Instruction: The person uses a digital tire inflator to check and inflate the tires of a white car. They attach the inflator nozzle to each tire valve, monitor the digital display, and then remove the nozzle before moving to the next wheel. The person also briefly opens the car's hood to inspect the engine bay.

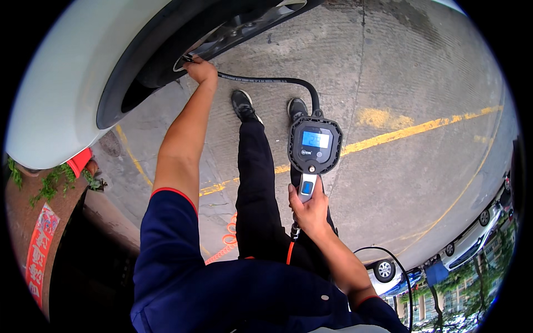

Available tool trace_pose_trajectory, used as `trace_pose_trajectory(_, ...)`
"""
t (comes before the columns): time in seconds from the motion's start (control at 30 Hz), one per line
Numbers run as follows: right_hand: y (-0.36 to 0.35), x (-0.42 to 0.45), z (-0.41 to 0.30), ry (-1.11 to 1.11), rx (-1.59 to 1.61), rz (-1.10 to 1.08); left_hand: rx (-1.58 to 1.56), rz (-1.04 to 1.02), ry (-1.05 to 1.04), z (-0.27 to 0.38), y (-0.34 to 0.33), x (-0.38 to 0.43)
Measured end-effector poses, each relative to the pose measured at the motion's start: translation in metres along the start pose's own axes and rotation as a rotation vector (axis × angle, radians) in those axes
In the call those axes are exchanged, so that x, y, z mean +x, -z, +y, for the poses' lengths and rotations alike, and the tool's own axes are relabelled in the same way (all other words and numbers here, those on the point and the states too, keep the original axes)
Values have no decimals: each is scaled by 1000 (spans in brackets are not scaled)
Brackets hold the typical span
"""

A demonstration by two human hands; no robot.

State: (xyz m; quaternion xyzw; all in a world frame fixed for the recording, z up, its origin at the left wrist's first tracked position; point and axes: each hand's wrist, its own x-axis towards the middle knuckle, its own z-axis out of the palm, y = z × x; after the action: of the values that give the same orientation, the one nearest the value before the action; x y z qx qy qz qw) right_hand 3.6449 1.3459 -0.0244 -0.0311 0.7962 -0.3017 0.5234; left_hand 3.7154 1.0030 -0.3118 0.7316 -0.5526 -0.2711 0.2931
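A digital tyre inflator gauge (315,160) is upright in front of me, its blue screen lit. My right hand (312,210) grips its silver handle (307,189). From the top of the gauge a black rubber hose (266,80) bends left to the car wheel. There my left hand (202,71) is closed around the hose's end fitting (188,59), against the alloy wheel rim (245,31) beside the black tyre (162,62). Whether the fitting sits on the valve cannot be made out. An orange air line (290,252) joins the handle's lower end through a metal coupling (295,231).
The white car body (62,83) curves along the left. A coiled orange hose (229,239) hangs beside my legs. Yellow lines (387,135) cross the concrete ground (399,187). Parked cars (474,237) stand at the lower right, and a red banner with writing (39,254) lies at far left.
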Motion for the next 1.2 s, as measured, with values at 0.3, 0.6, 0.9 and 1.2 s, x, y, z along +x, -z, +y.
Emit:
trace_pose_trajectory(0.3, -1, 3, 5, 14, -8, -6, -39, 21, -67, -5, -4, 2)
trace_pose_trajectory(0.6, -3, 3, 3, -40, 55, -9, 0, 40, -5, 2, -2, -2)
trace_pose_trajectory(0.9, -4, 4, -1, -16, 43, -7, 27, 45, -23, -1, -3, -1)
trace_pose_trajectory(1.2, 6, 4, -20, -152, 378, -256, -17, -5, 22, 6, 4, -3)
